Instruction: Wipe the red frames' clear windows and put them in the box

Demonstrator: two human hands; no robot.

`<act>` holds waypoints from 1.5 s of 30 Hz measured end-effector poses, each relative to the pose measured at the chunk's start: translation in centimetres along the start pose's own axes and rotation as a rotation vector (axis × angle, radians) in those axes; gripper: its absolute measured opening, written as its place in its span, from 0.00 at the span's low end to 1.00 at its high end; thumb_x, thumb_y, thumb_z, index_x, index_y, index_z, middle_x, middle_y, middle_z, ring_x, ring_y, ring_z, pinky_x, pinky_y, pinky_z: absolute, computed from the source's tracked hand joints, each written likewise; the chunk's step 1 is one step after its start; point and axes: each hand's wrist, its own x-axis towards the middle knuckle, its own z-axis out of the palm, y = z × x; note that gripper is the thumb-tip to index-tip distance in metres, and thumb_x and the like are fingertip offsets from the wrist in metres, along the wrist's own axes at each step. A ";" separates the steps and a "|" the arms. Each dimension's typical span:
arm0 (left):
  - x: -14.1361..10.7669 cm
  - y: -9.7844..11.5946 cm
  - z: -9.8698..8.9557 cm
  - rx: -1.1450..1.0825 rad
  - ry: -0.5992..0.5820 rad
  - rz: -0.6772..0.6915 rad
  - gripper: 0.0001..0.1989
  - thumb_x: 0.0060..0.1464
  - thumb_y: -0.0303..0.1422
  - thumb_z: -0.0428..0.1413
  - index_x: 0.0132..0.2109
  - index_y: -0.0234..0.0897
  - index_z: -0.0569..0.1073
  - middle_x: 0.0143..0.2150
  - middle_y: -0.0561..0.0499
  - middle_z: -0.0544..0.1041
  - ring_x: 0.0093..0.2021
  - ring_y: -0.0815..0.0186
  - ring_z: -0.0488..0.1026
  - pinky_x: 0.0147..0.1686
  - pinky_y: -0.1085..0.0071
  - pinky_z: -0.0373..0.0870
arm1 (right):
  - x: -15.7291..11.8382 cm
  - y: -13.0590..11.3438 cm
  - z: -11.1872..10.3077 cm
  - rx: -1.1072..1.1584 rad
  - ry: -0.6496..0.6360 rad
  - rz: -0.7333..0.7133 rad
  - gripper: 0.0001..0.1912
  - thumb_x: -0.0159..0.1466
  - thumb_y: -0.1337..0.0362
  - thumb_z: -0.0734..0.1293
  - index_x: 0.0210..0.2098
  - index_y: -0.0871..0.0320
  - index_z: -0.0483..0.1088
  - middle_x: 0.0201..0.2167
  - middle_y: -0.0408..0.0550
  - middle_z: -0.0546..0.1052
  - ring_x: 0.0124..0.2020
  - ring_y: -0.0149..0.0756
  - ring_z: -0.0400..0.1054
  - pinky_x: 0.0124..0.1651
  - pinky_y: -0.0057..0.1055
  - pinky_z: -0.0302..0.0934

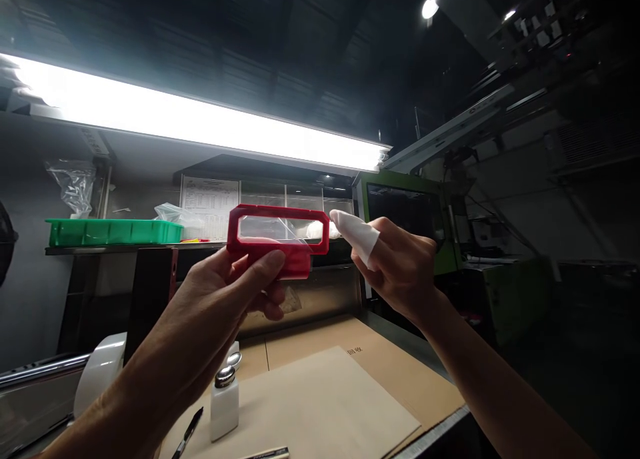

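My left hand [250, 282] pinches a red plastic frame [320, 239] by its lower left part, with the thumb in front. The frame is held up below the lamp, and a clear pane seems to show in its long window. Over the index finger of my right hand [400, 259] a white cloth [357, 236] is wrapped. That covered fingertip points at the frame's right end, at or very near its edge; whether it touches I cannot tell. The other right fingers are curled in against the cloth.
A long bright lamp [200, 122] hangs overhead. Behind is a shelf with a green tray [115, 232] and plastic bags. On the cardboard-covered bench [320, 399] stand a white pump bottle [225, 406] and a pen [189, 432]. A green machine [445, 212] stands at right.
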 end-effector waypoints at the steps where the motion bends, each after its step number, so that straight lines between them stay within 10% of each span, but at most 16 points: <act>1: 0.0 0.0 0.0 0.001 0.000 0.004 0.09 0.47 0.38 0.63 0.29 0.37 0.74 0.20 0.55 0.70 0.20 0.72 0.65 0.18 0.80 0.66 | 0.1 -0.1 -0.1 0.009 0.019 -0.005 0.17 0.61 0.75 0.61 0.47 0.52 0.69 0.22 0.37 0.64 0.20 0.23 0.56 0.21 0.24 0.47; 10: -0.3 0.2 -0.5 0.003 -0.016 -0.010 0.10 0.49 0.40 0.62 0.33 0.38 0.74 0.22 0.57 0.72 0.21 0.73 0.66 0.20 0.82 0.67 | 0.5 -0.3 0.3 -0.037 -0.018 -0.063 0.12 0.61 0.75 0.61 0.34 0.56 0.73 0.21 0.38 0.66 0.19 0.22 0.55 0.21 0.23 0.46; 45: -0.6 0.4 -0.4 0.000 -0.040 -0.021 0.10 0.52 0.39 0.59 0.31 0.36 0.73 0.22 0.57 0.70 0.21 0.75 0.63 0.19 0.84 0.65 | 0.5 -0.6 0.7 0.002 -0.006 -0.068 0.16 0.62 0.76 0.62 0.43 0.53 0.73 0.22 0.36 0.67 0.19 0.21 0.55 0.22 0.22 0.48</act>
